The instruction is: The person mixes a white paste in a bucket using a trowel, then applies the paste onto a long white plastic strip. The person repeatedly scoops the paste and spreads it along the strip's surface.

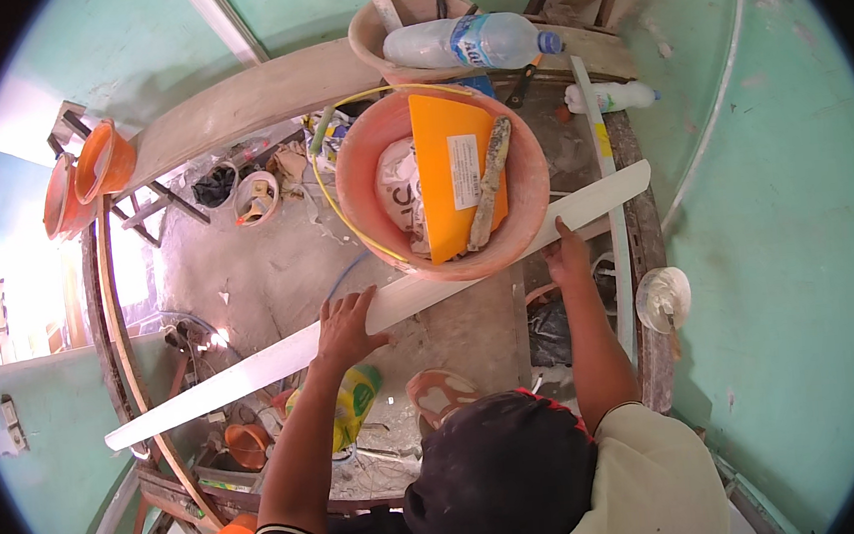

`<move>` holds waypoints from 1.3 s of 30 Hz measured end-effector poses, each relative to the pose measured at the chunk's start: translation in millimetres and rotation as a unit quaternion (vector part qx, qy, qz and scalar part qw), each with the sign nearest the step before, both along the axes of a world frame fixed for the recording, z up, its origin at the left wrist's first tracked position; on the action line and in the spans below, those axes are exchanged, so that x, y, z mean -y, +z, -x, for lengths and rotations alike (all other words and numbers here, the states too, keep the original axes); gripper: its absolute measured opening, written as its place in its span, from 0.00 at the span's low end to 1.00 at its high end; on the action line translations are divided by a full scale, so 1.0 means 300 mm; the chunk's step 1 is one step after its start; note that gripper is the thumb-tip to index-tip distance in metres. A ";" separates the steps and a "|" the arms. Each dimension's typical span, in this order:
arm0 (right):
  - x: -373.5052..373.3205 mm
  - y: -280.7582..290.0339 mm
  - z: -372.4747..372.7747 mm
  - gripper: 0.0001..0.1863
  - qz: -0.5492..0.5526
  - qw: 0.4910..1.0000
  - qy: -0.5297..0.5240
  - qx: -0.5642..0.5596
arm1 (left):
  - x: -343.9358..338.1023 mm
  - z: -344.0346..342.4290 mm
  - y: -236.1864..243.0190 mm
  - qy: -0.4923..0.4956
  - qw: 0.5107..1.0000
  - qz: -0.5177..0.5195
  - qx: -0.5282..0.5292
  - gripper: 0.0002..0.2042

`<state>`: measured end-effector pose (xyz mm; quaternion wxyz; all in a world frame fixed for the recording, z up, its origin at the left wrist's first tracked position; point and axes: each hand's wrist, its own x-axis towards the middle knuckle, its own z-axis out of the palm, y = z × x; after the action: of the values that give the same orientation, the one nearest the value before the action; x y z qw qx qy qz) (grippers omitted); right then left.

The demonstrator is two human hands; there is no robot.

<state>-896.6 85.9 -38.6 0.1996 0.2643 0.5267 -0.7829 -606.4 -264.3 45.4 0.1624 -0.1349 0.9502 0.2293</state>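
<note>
A long white strip point(236, 382), like a flat length of moulding, slants across in front of me from low left to higher right. My left hand point(347, 325) lies on it left of its middle, fingers stretched over the strip and thumb apart. Further right, my right hand point(568, 254) grips its near edge, with a digit on top and the other fingers partly hidden. A pinkish-orange bucket point(359, 187) overlaps the strip's far edge. In it are an orange sheet-like plate point(435, 116), a crusted stick-like tool point(489, 187) and a white bag point(401, 194).
Behind the bucket a wooden plank point(224, 107) bears another bucket point(369, 41) and a water bottle point(470, 43). A second bottle point(619, 96) and a white tub point(662, 299) are at right. Orange bowls point(106, 162) sit at left. Clutter covers parts of the floor point(235, 252) below.
</note>
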 end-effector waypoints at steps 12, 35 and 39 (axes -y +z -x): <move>-0.095 0.370 -0.205 0.29 0.036 0.982 -0.115 -0.145 | -0.069 -0.070 0.321 -0.053 0.999 -0.003 0.010 0.40; 0.235 0.400 -0.208 0.26 -0.143 0.950 0.188 -0.205 | 0.124 -0.078 0.548 -0.010 0.995 -0.051 -0.084 0.41; 0.129 0.468 -0.327 0.29 -0.101 0.968 0.158 -0.169 | 0.168 -0.104 0.499 -0.028 0.995 -0.021 -0.093 0.48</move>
<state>-798.6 47.1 101.8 0.2014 0.0604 0.6645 -0.7171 -575.1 -314.7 195.1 0.0823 -0.0830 0.9596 0.2561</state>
